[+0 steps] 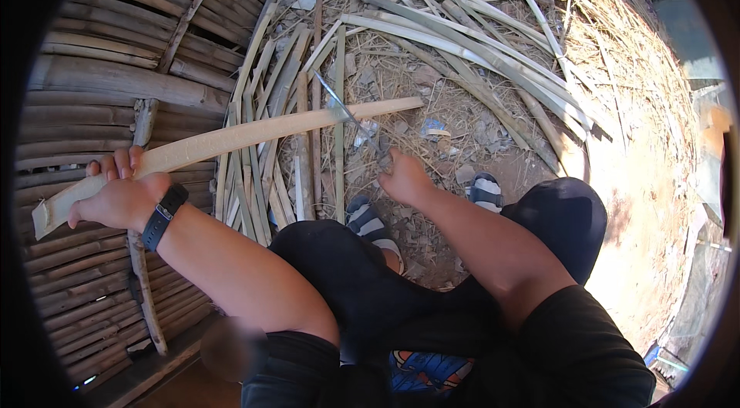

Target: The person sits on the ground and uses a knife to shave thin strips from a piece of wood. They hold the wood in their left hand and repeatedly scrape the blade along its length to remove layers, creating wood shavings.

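Note:
A long, pale bamboo strip [247, 133] slants from the left edge towards the middle. My left hand [123, 192], with a dark watch on its wrist, is closed around the strip near its left end. In my right hand [407, 179], a closed fist, is a knife with a long, thin blade [356, 121]. The blade points up and left and crosses the strip towards its far end. I cannot tell whether its edge bites into the bamboo. My fingers hide most of the knife's handle.
A slatted bamboo wall [100, 123] rises on the left. Split bamboo lengths [266, 107] lie beside it, and more strips [478, 38] are heaped at the far side. Shavings and scraps cover the dirt floor. My sandalled feet [374, 227] stand below the knife.

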`<state>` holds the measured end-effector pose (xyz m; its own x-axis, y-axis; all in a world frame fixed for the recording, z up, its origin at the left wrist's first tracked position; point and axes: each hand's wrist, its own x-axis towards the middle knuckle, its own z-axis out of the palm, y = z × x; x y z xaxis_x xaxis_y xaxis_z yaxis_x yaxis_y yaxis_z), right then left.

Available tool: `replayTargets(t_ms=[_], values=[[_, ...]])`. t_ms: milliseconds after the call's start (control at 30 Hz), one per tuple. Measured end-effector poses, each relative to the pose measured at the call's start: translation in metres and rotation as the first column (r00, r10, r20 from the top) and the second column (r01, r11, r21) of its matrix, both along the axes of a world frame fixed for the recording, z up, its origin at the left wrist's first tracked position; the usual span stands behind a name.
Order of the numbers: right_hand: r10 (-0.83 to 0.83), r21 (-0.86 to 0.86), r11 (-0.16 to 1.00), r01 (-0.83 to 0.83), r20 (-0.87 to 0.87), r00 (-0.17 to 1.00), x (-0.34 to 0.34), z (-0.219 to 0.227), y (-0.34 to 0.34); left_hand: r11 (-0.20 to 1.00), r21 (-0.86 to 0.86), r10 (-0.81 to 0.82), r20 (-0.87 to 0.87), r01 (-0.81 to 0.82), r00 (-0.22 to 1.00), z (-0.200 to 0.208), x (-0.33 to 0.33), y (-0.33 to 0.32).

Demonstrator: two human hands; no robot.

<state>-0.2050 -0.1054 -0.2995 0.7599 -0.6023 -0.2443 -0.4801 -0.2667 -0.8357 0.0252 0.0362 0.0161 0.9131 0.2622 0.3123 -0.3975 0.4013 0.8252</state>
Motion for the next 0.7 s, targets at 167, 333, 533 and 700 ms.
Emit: replayTargets(t_ms=[167,333,533,700], values=[[0.036,0.004,0.999,-0.036,0.002,0.999,0.012,0.052,0.014,1.0,-0.004,-0.017,0.035,0.018,0.999,0.003,-0.009,-0.007],[0.263,-0.001,0.964,-0.266,0.15,0.953,0.026,0.105,0.03,0.999,-0.001,-0.044,0.056,0.044,0.997,0.005,-0.015,-0.01],[0.011,0.015,1.0,-0.009,-0.1,0.995,0.0,0.017,-0.005,0.999,-0.022,0.033,-0.032,-0.034,0.999,0.004,-0.013,-0.013],[0.016,-0.01,1.0,-0.018,-0.126,0.992,0.003,0.039,0.01,0.999,-0.033,0.022,-0.031,-0.023,0.999,0.0,-0.006,-0.007]])
